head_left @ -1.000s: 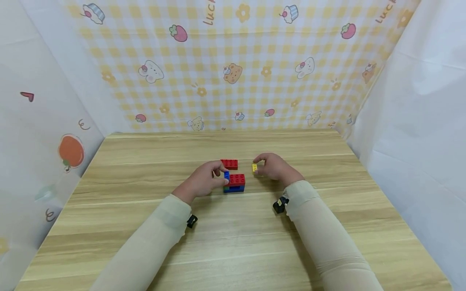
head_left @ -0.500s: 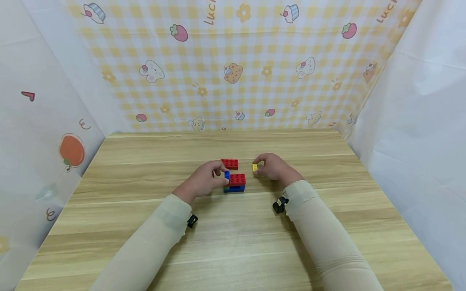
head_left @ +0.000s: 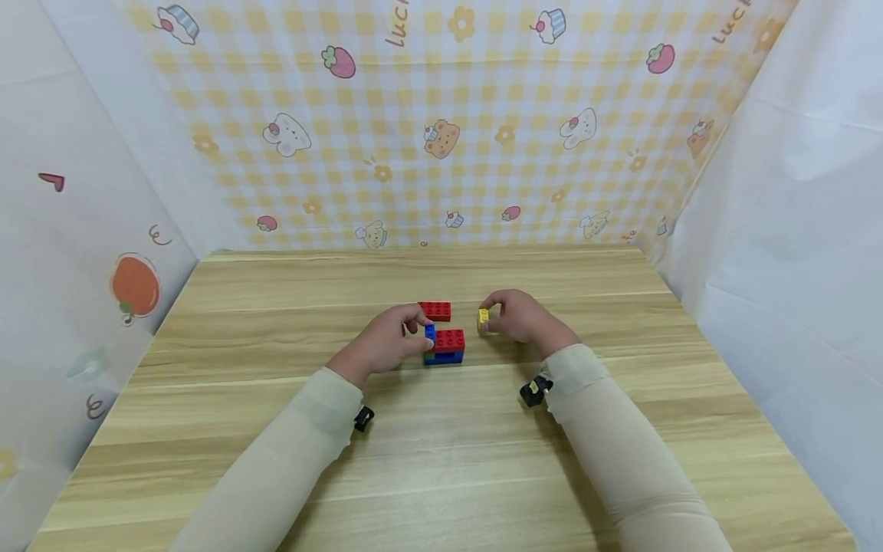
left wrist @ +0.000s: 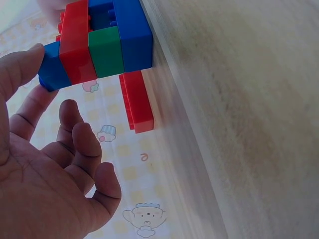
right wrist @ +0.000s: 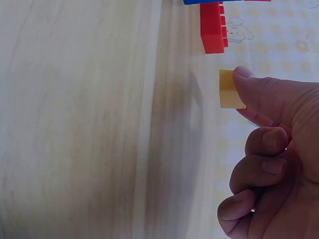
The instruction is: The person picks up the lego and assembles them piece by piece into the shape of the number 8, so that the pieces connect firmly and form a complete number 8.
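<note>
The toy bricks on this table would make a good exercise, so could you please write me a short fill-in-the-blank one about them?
1. The right hand pinches a small brick coloured ____.
2. The left hand pinches the top brick of the stack, coloured ____.
3. In the left wrist view, the green brick sits ____ the stack's red brick and its large blue brick.
4. The loose brick beyond the stack is ____.

Missing words: yellow; blue; between; red.

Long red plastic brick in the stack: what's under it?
Under the red brick, a small green plastic block sits on a long blue plastic brick. More blue shows farther in; the rest is covered and can't be seen.
</note>
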Motion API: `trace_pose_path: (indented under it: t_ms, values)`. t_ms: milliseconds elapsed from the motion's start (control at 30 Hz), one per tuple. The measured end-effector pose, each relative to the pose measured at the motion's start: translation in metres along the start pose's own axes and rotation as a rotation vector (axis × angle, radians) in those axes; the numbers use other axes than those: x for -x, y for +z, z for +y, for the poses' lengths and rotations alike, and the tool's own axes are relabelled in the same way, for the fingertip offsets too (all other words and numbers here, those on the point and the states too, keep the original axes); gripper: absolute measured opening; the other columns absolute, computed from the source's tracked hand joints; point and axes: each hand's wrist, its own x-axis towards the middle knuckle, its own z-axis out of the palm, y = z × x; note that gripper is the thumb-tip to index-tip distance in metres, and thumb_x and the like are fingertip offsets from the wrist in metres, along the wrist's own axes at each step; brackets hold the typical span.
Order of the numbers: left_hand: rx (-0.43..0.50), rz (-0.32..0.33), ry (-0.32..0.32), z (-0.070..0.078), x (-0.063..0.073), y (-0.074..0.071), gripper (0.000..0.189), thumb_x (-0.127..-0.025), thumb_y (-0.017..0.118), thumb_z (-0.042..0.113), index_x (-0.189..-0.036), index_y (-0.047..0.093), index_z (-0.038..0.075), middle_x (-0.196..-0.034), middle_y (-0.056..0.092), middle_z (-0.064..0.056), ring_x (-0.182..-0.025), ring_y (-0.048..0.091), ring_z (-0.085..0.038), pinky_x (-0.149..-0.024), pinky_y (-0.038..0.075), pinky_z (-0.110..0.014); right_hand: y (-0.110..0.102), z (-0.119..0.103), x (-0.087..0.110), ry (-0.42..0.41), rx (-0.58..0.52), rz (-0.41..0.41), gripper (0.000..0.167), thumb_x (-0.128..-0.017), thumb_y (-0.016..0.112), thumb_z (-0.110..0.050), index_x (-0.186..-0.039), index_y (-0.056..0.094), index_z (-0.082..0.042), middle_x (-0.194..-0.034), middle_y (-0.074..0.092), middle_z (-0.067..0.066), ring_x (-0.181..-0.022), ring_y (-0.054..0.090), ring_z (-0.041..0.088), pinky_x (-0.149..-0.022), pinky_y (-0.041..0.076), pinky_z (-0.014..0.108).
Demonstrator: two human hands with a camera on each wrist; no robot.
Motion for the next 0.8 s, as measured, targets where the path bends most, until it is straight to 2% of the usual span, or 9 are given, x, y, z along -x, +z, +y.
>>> trace_pose_path:
  t_ms: [333,800]
  values:
    - [0.006,0.003,-0.001,0.002,0.002,-0.001,0.021,-0.098,0.076,0.024,-0.114,0.067,0.015,-0.111,0.052,-0.009,-0.089,0.048,-0.025,-0.065,0.043,-0.033,-0.004,-0.006,0.011,-0.065,-0.027,0.012,0.036,-0.095,0.081,-0.024,-0.127,0.072,-0.013,-0.085,0.053,0.006,-0.075,0.048,0.021,-0.065,0.041,0.033]
    - [-0.001,0.004,-0.001,0.001,0.001,-0.001,0.021,-0.097,0.076,0.024,-0.114,0.067,0.015,-0.111,0.052,-0.009,-0.089,0.048,-0.024,-0.065,0.043,-0.033,-0.006,-0.015,0.025,-0.115,-0.058,0.017,0.033,-0.095,0.081,-0.022,-0.126,0.072,-0.012,-0.080,0.050,0.004,-0.071,0.045,0.020,-0.064,0.039,0.033]
